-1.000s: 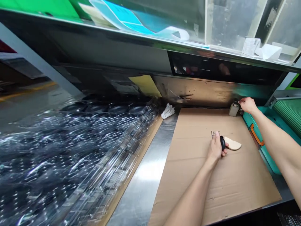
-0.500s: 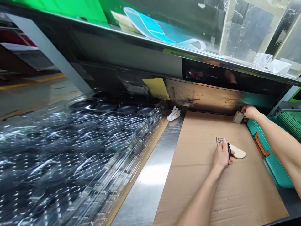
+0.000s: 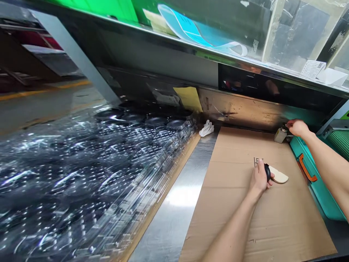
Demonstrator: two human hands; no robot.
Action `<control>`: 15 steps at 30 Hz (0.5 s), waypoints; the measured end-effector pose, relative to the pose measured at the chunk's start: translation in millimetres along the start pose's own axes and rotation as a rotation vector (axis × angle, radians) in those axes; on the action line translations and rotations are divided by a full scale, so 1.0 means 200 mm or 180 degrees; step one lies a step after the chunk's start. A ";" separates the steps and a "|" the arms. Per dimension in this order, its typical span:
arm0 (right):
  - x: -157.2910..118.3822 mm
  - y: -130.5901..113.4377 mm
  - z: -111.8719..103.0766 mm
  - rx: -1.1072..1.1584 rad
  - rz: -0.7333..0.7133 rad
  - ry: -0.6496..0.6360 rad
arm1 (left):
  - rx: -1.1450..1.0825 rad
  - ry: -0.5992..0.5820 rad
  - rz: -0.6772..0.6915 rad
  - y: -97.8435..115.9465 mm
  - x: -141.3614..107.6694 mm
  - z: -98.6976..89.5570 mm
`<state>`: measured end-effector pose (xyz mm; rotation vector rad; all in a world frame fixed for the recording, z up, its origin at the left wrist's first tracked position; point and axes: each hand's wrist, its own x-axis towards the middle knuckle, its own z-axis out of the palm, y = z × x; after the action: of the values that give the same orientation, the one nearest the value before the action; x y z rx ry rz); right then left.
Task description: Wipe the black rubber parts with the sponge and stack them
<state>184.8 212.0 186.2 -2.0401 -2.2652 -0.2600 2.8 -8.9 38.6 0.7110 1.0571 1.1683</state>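
I see clear plastic trays (image 3: 131, 174) on the left, white wad (image 3: 206, 129) just beside. Yellow sheet (image 3: 188, 98) behind. Teal case (image 3: 325, 193), orange handle (image 3: 308, 169), at right.

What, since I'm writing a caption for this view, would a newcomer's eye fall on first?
Probably the glittering clear plastic spread over dark round shapes, which fills the left side. Next, the teal case with its orange handle at the right edge, beside the brown cardboard. Over that cardboard, the left hand stands out, gripping a black round object next to a pale, rounded piece.
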 end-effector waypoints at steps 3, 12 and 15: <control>-0.16 -0.11 -0.04 0.0662 -0.0013 0.0746 | -0.0294 0.0069 -0.0191 0.00 0.02 -0.01; -1.01 -0.37 0.25 0.2109 -0.0946 0.0962 | -0.0491 0.0149 -0.0232 0.00 0.03 -0.03; -1.11 -0.35 0.41 0.2165 -0.1030 0.0803 | -0.0053 0.0181 -0.0002 -0.03 0.03 -0.03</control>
<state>144.5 3.5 63.1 -1.2357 -2.1129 0.2044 -0.9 -4.8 28.7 0.6677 1.0937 1.2014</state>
